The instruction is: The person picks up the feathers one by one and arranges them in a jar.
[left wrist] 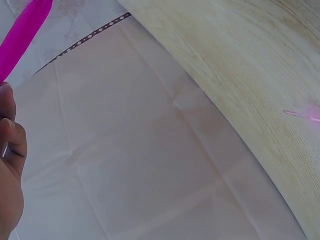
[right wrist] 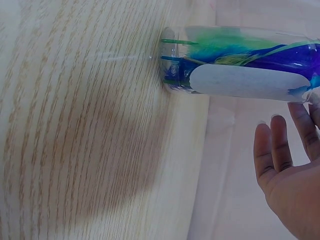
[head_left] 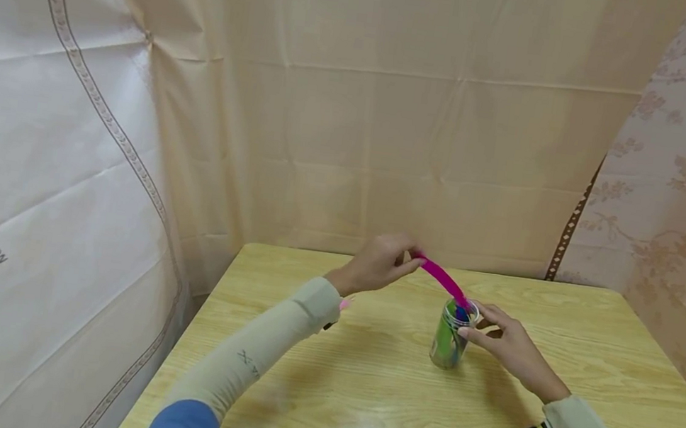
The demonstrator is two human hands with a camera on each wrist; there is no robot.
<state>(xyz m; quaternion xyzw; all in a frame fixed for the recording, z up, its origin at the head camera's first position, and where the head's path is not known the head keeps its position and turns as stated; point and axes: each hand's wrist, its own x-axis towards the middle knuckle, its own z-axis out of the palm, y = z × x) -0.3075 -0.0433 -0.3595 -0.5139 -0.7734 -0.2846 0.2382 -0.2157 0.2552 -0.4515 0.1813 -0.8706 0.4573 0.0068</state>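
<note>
My left hand (head_left: 380,264) pinches one end of a long magenta feather (head_left: 441,277) between thumb and fingers. The feather bows down to the right, its other end at the mouth of a clear jar (head_left: 448,341). Green and blue feathers (right wrist: 270,57) show through the jar's side, which bears a white label (right wrist: 250,81). My right hand (head_left: 509,349) grips the jar near its rim with thumb and fingers, while its other fingers (right wrist: 281,142) stand off the side. The jar stands upright on the table. In the left wrist view, the magenta feather (left wrist: 22,37) rises above the fingers.
A pink feather (left wrist: 312,114) with a thin quill lies on the wooden table (head_left: 327,398), partly hidden by my left sleeve in the head view. Beige cloth (head_left: 361,116) hangs behind the table's far edge. Other cloths hang at the left and right.
</note>
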